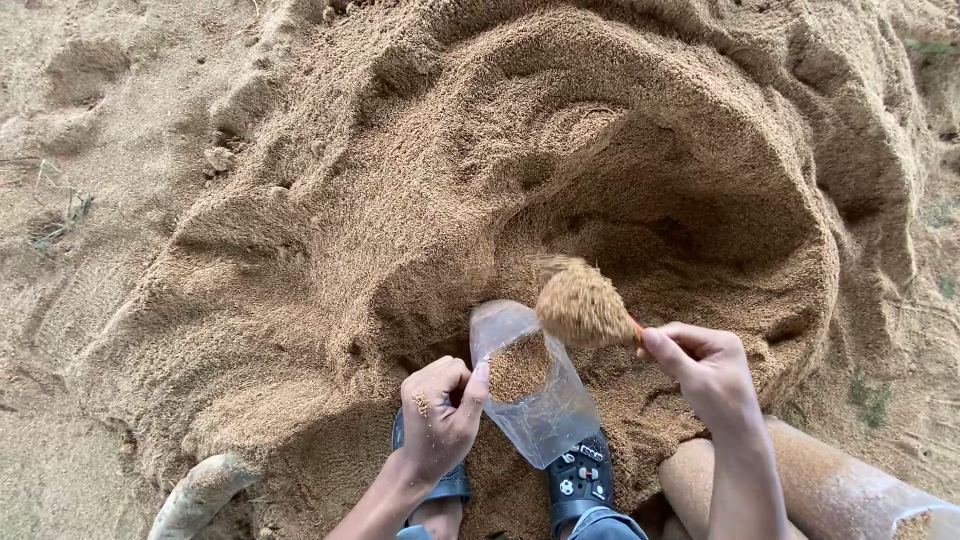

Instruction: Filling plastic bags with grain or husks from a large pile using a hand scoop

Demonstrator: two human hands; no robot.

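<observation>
My left hand pinches the open rim of a clear plastic bag partly filled with sand. My right hand grips the handle of a small scoop heaped with sand, held just above and to the right of the bag's mouth. Sand grains stick to my left fingers. The bag rests upright over my feet, between a dark sandal on the left and a dark clog on the right.
A large sand heap with a dug hollow rises in front of me. A pale curved pipe lies at lower left. A sandy cylinder lies at lower right. Flat sandy ground spreads to the left.
</observation>
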